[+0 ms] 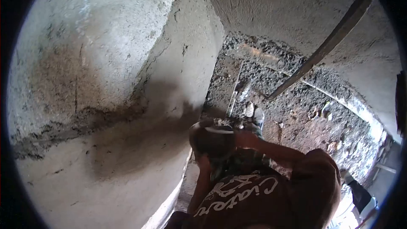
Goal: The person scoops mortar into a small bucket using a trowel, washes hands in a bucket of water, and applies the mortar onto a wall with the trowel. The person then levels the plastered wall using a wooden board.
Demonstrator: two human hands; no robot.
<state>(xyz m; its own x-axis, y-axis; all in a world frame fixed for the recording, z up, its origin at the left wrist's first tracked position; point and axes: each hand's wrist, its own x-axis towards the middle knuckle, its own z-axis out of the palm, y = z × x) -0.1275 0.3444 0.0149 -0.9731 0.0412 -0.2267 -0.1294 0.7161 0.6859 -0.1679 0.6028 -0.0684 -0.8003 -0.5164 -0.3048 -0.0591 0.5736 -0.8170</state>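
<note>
Against the lower plastered wall, both of my hands hold a dark round container [212, 143] with a pale strip along its rim. It looks like a bucket or bowl, but shadow hides its contents. My left hand [204, 161] grips its near left side. On the opposite side, my right hand [247, 140] closes around the rim, with the forearm reaching in from the right. Both sets of fingers are partly lost in the dark. Below the container are my brown shirt with white lettering [239, 193] and a shoe tip [259, 114].
Rough cement walls rise at the left [140, 152] and top [271, 12]. A long wooden strip [320, 51] leans across the upper right. Debris and mortar crumbs cover the ground [296, 114]. At lower right lies a dark object with a light end [360, 197].
</note>
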